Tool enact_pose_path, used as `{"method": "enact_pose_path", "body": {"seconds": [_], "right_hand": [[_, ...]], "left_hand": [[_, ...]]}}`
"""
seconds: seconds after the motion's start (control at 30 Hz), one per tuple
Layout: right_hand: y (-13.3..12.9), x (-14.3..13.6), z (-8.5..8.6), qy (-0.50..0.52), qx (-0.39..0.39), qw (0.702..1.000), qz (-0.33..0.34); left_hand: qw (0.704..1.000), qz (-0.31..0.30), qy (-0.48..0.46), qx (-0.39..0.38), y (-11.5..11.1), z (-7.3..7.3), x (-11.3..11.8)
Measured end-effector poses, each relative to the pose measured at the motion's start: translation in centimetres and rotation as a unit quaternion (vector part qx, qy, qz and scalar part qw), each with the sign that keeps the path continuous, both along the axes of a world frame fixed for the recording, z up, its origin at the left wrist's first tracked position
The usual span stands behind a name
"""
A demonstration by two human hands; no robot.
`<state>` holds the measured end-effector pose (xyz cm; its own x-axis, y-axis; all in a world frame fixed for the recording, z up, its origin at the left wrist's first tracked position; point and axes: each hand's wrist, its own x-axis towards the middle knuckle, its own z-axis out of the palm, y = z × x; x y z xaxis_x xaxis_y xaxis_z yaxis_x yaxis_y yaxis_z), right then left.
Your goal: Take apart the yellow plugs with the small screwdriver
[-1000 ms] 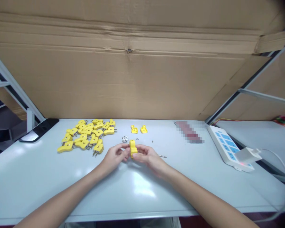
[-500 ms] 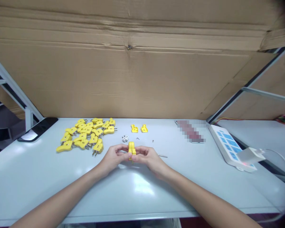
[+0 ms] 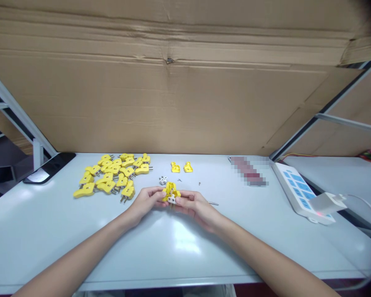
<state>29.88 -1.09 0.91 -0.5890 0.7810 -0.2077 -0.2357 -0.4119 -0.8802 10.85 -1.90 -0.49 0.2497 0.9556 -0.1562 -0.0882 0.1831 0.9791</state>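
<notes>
Betw. L hand (image 3: 146,203) & R hand (image 3: 200,207) — yellow plug shell (image 3: 170,188), halves parted, white insert (image 3: 171,199) on R hand's side. Both hands pinch the shell, near each other. Just beyond them: 2nd insert (image 3: 163,180), tiny screws (image 3: 179,180), two loose halves (image 3: 188,168). Left of L hand — yellow plugs (image 3: 106,187); by R hand, metal rod (image 3: 214,203), partly hidden.

Yellow plug halves (image 3: 170,186), earlier pressed together, now spread open; white insert (image 3: 172,199) exposed.

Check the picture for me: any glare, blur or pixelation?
Head view: white glare on the near tabletop; head view: yellow pieces between left hand and right hand soft in detail; head view: pixelated patch, dark upper right corner.
</notes>
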Motion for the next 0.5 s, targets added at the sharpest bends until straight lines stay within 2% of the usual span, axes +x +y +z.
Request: {"method": "enact_pose_path", "body": {"seconds": [0.23, 0.5], "right_hand": [[0.16, 0.11, 0.22, 0.017, -0.055, 0.998, -0.030], [0.21, 0.12, 0.08, -0.008, -0.060, 0.997, -0.039]], "left_hand": [[0.994, 0.035, -0.081, -0.068, 0.13, 0.19, 0.07], [0.990, 0.039, -0.112, -0.077, -0.21, 0.58, 0.18]]}}
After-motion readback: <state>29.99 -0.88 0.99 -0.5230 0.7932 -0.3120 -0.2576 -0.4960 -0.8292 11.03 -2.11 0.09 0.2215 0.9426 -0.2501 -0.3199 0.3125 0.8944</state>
